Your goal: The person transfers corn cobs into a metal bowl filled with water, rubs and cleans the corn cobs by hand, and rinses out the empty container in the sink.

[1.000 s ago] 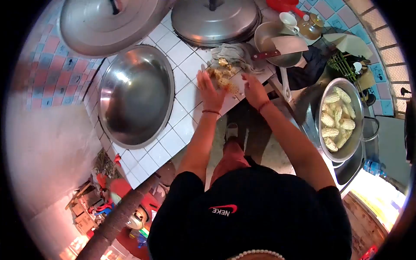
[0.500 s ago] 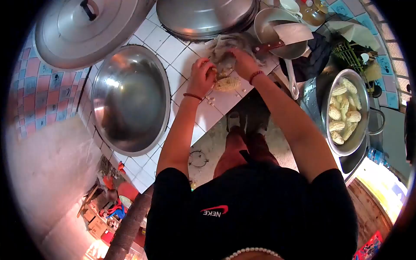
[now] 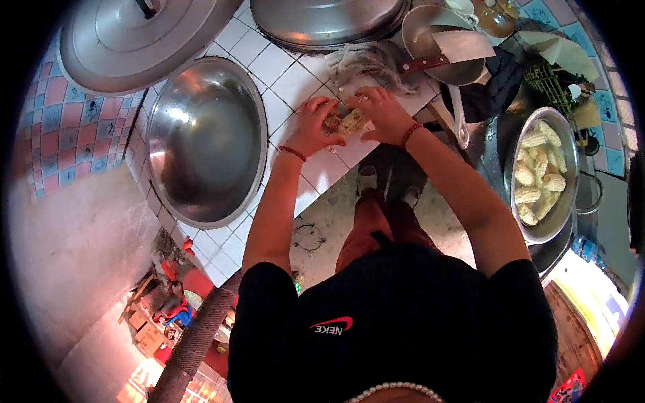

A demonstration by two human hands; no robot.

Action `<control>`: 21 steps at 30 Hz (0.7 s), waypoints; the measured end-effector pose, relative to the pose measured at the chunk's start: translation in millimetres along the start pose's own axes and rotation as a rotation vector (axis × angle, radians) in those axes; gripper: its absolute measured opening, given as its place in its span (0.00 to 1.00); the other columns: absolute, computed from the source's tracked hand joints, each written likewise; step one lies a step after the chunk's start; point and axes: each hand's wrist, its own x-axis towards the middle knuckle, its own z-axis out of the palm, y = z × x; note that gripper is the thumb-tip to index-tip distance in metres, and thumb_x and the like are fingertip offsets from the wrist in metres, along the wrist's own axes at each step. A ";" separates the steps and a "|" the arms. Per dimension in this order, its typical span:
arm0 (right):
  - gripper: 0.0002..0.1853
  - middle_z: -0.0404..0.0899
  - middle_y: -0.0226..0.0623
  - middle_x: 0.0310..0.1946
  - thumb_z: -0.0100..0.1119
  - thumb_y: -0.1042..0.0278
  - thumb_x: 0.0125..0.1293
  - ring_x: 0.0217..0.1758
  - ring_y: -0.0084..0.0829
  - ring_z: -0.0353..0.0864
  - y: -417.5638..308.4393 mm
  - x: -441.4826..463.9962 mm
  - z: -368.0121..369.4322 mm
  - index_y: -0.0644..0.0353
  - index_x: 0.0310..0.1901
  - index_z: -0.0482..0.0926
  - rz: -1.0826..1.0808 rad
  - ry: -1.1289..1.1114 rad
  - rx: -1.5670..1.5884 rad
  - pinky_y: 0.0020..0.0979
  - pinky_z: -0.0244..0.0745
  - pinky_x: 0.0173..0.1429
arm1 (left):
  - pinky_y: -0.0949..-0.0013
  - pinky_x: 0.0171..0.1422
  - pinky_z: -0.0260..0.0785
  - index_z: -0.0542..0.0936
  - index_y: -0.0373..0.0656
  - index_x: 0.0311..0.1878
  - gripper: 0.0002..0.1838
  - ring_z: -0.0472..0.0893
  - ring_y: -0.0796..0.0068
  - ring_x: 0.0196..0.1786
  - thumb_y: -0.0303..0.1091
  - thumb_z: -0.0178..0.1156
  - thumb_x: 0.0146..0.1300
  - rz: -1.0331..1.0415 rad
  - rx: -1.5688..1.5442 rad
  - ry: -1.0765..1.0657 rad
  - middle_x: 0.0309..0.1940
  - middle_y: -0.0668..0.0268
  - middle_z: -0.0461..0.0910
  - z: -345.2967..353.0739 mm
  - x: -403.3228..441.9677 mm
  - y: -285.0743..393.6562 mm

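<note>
On the white tiled counter, my left hand and my right hand face each other with fingers curved and thumbs held apart. A pale yellow corn cob lies between them, close to the right fingers. Beside it is a browner corn piece near the left fingers, partly hidden by them. Neither hand is closed round the corn; whether the fingertips touch it is hard to see. Just behind the hands lies a crumpled grey cloth.
A large metal basin is set at the left, under a big lid. A cleaver rests across a pan behind my right hand. At the right stands a metal pot with several corn cobs in it.
My right hand has left the grey cloth and come down nearer the counter edge. Both hands have turned inward, fingers opening around the corn. The view has shifted slightly.
</note>
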 end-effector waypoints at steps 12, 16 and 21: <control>0.23 0.79 0.38 0.48 0.70 0.66 0.61 0.47 0.28 0.80 16.1 -31.0 16.1 0.62 0.57 0.77 0.466 0.231 0.781 0.28 0.76 0.50 | 0.59 0.58 0.71 0.81 0.45 0.50 0.18 0.74 0.57 0.55 0.29 0.68 0.54 0.024 0.055 0.337 0.56 0.61 0.74 1.1 10.7 -0.5; 0.23 0.79 0.42 0.46 0.71 0.63 0.60 0.46 0.32 0.81 -24.0 1.4 11.1 0.64 0.54 0.78 0.526 0.288 0.979 0.31 0.77 0.49 | 0.61 0.55 0.74 0.78 0.44 0.55 0.14 0.77 0.61 0.52 0.30 0.59 0.66 -0.469 -1.110 0.748 0.55 0.61 0.76 14.6 20.4 16.5; 0.22 0.78 0.47 0.47 0.69 0.62 0.59 0.52 0.43 0.79 -93.4 7.7 0.4 0.65 0.52 0.78 0.288 0.293 0.596 0.38 0.74 0.58 | 0.46 0.62 0.71 0.75 0.46 0.56 0.28 0.75 0.48 0.58 0.60 0.40 0.72 -0.379 -2.197 0.702 0.58 0.51 0.76 12.0 8.7 56.9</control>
